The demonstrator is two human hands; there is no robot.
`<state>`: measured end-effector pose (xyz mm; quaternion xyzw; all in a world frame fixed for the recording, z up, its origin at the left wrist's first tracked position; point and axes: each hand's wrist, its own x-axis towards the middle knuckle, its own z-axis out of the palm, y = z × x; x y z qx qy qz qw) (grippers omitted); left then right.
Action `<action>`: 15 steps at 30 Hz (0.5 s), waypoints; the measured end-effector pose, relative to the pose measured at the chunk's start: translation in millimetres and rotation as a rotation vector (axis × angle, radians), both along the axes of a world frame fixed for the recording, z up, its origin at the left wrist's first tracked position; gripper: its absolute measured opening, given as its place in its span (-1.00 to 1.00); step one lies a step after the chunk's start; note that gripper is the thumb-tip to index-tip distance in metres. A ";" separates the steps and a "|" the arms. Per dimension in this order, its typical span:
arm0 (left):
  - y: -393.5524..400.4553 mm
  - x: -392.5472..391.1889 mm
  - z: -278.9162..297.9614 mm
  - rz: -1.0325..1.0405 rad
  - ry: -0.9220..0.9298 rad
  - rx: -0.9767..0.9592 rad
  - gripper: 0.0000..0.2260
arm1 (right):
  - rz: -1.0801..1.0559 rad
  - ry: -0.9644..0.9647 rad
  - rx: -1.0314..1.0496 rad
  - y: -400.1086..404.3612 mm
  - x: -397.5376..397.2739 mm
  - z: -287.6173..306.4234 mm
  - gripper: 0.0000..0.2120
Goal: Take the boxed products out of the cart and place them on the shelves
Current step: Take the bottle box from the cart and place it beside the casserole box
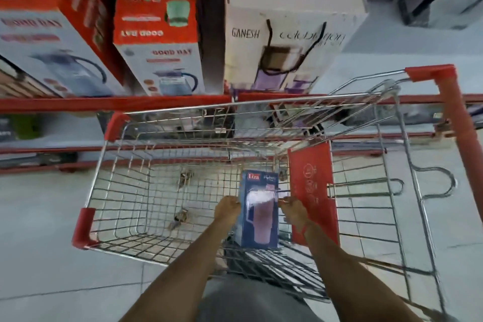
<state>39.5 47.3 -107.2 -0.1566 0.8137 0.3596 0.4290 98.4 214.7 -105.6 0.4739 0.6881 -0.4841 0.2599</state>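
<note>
We stand on a pale tiled floor (pixel 39 243) in a shop aisle, looking down into a wire cart (pixel 162 191) pushed up against red-edged shelves (pixel 115 102). One blue box (pixel 258 209) stands in the cart's near right corner beside the red seat flap (pixel 311 191), our left hand (pixel 226 208) and right hand (pixel 294 210) grasping its two sides. On the shelf above we count three red-and-white kettle boxes (pixel 159 44) and one white box (pixel 285 47), the view blurred.

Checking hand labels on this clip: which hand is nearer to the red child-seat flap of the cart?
Right. The right hand grips the blue box on the side beside the red flap; the left hand grips the box's far side.
</note>
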 end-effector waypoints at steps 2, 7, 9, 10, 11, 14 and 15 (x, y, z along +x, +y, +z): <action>5.5 0.7 -16.4 0.005 -0.039 -0.007 -0.76 | -0.028 -0.051 -0.055 -0.2 5.4 -16.9 -0.65; 18.1 1.6 -40.3 0.023 -0.099 0.059 -0.71 | -0.123 -0.153 -0.126 -4.0 -0.9 -46.9 -0.76; 23.5 2.2 -43.6 -0.033 -0.134 0.068 -0.70 | -0.154 -0.136 -0.200 -6.4 -1.8 -54.3 -0.77; 24.8 2.8 -42.3 -0.086 -0.138 0.059 -0.70 | -0.157 -0.125 -0.218 -7.6 -4.3 -51.8 -0.80; 24.7 3.7 -38.5 -0.134 -0.116 0.043 -0.71 | -0.165 -0.105 -0.217 -7.8 -7.2 -49.8 -0.84; 15.6 4.8 -21.8 -0.134 -0.046 0.055 -0.68 | -0.148 -0.060 -0.180 -6.9 -10.2 -36.3 -0.90; 11.1 4.6 -13.6 -0.098 -0.019 0.058 -0.65 | -0.158 -0.033 -0.174 -6.1 -8.9 -32.8 -0.80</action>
